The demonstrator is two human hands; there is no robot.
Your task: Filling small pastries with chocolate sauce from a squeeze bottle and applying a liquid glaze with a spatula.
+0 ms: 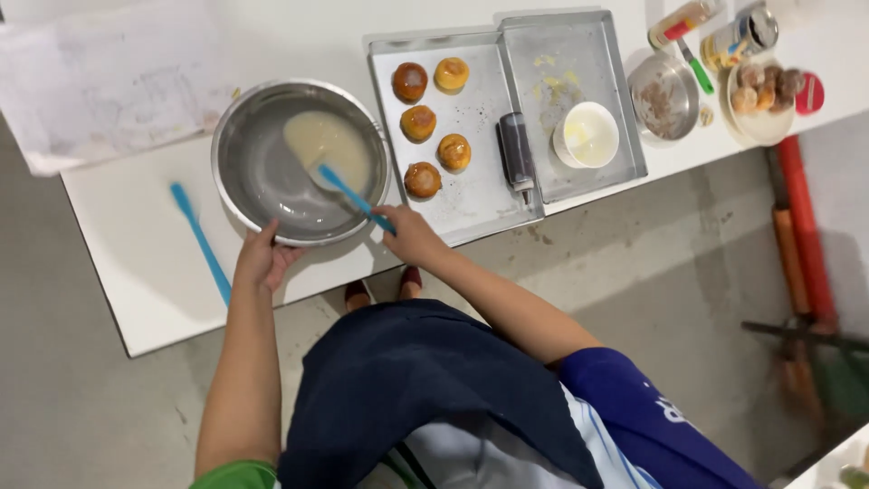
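Two hands busy: left hand (262,258) grips steel bowl (249,172) rim; right hand (409,234) clasps blue spatula (348,193) in pale batter (326,143).

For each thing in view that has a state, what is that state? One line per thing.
left hand: grips the bowl's rim
right hand: holds the blue spatula
blue spatula: blade in the batter
metal bowl: on the table, pale batter inside
second blue spatula: lying loose on the table
front tray: holds five browned buns
white cup: upright on the back tray
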